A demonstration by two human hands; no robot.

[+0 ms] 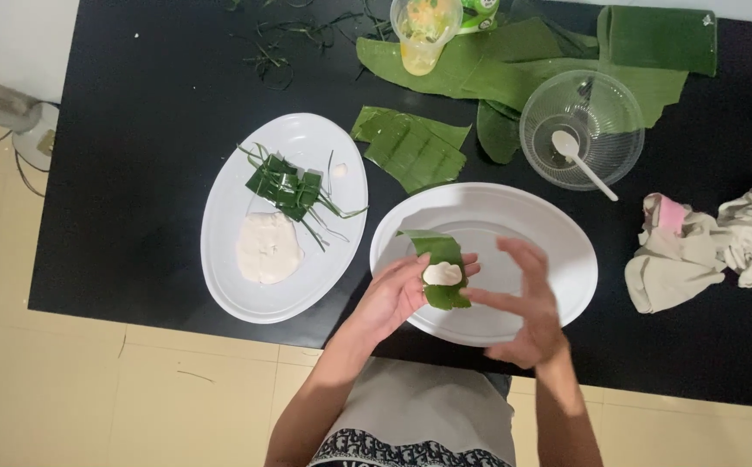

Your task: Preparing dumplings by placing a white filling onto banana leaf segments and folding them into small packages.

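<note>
Green leaf strip [442,270] lies flat across the fingers of my left hand [396,294], with a small lump of white dough [443,274] sitting on its middle. That hand is cupped under the leaf, fingers half open, carrying it rather than squeezing it. My right hand [523,303] is just beside it on the right, fingers spread and loose, holding nothing; its lower finger reaches toward the near end of the leaf, and I cannot tell whether it touches. Both hands hover over the near rim of an empty white oval plate [558,238] on the black table [134,173]. To the left sits a second white plate [229,207] with a mound of dough [266,248] and a few folded leaf parcels [284,184] above it. Cut leaf pieces [411,147] lie beyond the plates, and a clear bowl [614,108] with a white spoon [577,157] stands to the far right, near a crumpled cloth [705,246]
</note>
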